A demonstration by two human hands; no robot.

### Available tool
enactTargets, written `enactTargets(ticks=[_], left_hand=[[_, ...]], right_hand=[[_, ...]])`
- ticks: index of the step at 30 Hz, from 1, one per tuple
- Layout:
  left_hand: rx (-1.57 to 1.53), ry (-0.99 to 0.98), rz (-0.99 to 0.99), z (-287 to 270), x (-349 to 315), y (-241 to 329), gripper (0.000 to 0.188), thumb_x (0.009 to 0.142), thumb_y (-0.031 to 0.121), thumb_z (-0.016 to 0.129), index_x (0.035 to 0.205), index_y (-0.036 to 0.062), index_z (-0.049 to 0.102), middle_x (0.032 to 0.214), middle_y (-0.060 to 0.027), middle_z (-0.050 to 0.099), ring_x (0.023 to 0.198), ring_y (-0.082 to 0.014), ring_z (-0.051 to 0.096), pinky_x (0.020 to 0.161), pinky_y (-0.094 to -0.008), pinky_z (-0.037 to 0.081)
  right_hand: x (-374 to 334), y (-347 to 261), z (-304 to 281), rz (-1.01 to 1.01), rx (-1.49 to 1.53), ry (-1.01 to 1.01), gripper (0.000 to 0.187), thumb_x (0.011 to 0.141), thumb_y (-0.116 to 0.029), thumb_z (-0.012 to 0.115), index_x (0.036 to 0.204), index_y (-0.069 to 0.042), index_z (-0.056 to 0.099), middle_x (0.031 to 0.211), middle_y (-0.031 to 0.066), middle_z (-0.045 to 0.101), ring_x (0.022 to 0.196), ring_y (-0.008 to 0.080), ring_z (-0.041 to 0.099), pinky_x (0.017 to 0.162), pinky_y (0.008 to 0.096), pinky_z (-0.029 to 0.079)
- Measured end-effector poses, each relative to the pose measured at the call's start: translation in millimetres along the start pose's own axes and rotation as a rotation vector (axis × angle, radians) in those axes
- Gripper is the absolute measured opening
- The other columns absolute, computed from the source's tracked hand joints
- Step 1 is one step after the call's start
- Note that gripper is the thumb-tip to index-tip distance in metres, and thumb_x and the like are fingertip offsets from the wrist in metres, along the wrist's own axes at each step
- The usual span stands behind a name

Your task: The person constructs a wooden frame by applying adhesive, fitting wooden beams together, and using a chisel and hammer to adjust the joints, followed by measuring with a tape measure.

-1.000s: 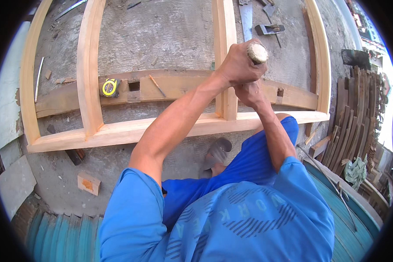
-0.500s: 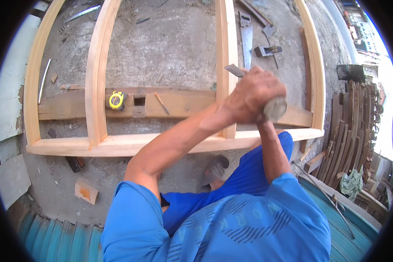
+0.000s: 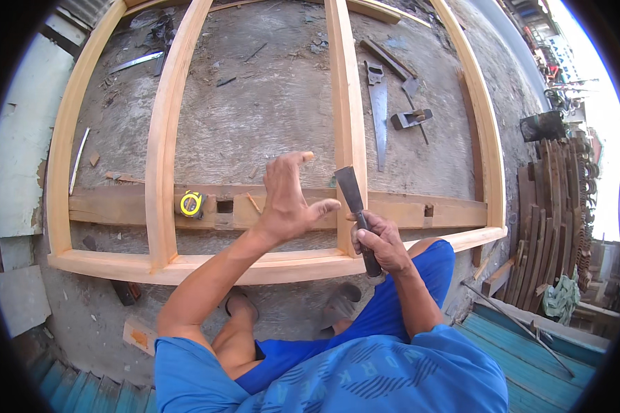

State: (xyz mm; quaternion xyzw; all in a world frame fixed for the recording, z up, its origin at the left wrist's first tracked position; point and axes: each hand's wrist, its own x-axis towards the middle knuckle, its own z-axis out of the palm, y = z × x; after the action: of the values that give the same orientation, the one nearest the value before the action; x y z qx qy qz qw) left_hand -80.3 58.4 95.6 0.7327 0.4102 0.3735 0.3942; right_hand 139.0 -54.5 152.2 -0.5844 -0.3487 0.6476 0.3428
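Observation:
My right hand [image 3: 383, 245] is closed round the handle of a wide-bladed chisel [image 3: 351, 189], its dark blade pointing up and away from me. To the left of it, my left hand [image 3: 282, 196] is held in the air with thumb and fingers apart, holding nothing. Both hands are above a pale wooden frame [image 3: 275, 269], near one of its crosspieces [image 3: 348, 117]. Under the frame runs a brown beam [image 3: 399, 211] with square holes cut in it. A yellow tape measure [image 3: 192, 204] rests on that beam, and a pencil [image 3: 253, 202] lies close to my left wrist.
Beyond the crosspiece a handsaw [image 3: 378, 117] and a hand plane [image 3: 412, 119] lie on the concrete floor. Stacked dark boards [image 3: 548, 220] stand at the right. Teal corrugated sheeting [image 3: 523, 358] is at the lower right, and a small wood offcut [image 3: 139, 335] lies at lower left.
My hands were together at the chisel; now the left has come off it and spread open to the left. The right has brought the chisel lower. The view has shifted.

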Motion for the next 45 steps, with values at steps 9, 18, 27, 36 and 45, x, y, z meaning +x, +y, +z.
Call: enactTargets(ticks=[9, 18, 27, 36, 45], left_hand=[[-0.485, -0.346, -0.373, -34.5, 32.0, 12.6, 0.022, 0.092, 0.018, 0.077, 0.098, -0.0001, 0.067, 0.076, -0.0005, 0.064, 0.072, -0.0085, 0.059, 0.066, -0.026, 0.05], [-0.844, -0.335, -0.498, -37.0, 29.3, -3.1, 0.031, 0.107, 0.026, 0.056, 0.095, 0.0016, 0.069, 0.072, -0.003, 0.067, 0.062, -0.0109, 0.063, 0.06, -0.0254, 0.053], [-1.041, -0.433, -0.442, -44.3, 24.8, -4.8, 0.049, 0.092, 0.018, 0.077, 0.13, -0.002, 0.053, 0.103, -0.0109, 0.069, 0.09, -0.0161, 0.07, 0.079, -0.0295, 0.06], [-1.07, -0.449, -0.428, -32.4, 16.1, 11.0, 0.05, 0.087, 0.009, 0.082, 0.128, -0.0006, 0.054, 0.104, -0.009, 0.071, 0.096, -0.0143, 0.069, 0.086, -0.028, 0.057], [-1.014, -0.326, -0.392, -31.5, 15.1, 12.8, 0.019, 0.092, 0.011, 0.077, 0.106, 0.0016, 0.067, 0.092, -0.0059, 0.073, 0.084, -0.0132, 0.07, 0.078, -0.0295, 0.058]], right_hand=[[-6.1, 10.1, 16.4, -0.035, -0.073, -0.161, 0.044, 0.097, -0.021, 0.063, 0.133, 0.005, 0.057, 0.085, 0.0031, 0.06, 0.076, 0.01, 0.058, 0.069, 0.0261, 0.049], [-8.5, 8.7, 25.8, 0.0, 0.043, -0.223, 0.041, 0.099, -0.014, 0.06, 0.135, 0.003, 0.056, 0.083, 0.001, 0.059, 0.075, 0.0084, 0.056, 0.07, 0.0261, 0.049], [-8.4, 12.2, 28.4, -0.078, -0.144, -0.085, 0.036, 0.097, -0.014, 0.063, 0.129, 0.003, 0.062, 0.087, 0.0002, 0.06, 0.077, 0.0097, 0.056, 0.071, 0.0263, 0.048], [8.0, 13.6, 54.8, -0.502, -0.675, 0.4, 0.027, 0.081, 0.0, 0.075, 0.106, -0.003, 0.065, 0.084, 0.0033, 0.049, 0.072, 0.0139, 0.048, 0.065, 0.0305, 0.042], [8.6, 8.4, 60.8, -0.426, -0.664, 0.365, 0.022, 0.081, -0.004, 0.078, 0.095, -0.002, 0.061, 0.083, 0.0046, 0.048, 0.072, 0.0161, 0.048, 0.065, 0.033, 0.042]])
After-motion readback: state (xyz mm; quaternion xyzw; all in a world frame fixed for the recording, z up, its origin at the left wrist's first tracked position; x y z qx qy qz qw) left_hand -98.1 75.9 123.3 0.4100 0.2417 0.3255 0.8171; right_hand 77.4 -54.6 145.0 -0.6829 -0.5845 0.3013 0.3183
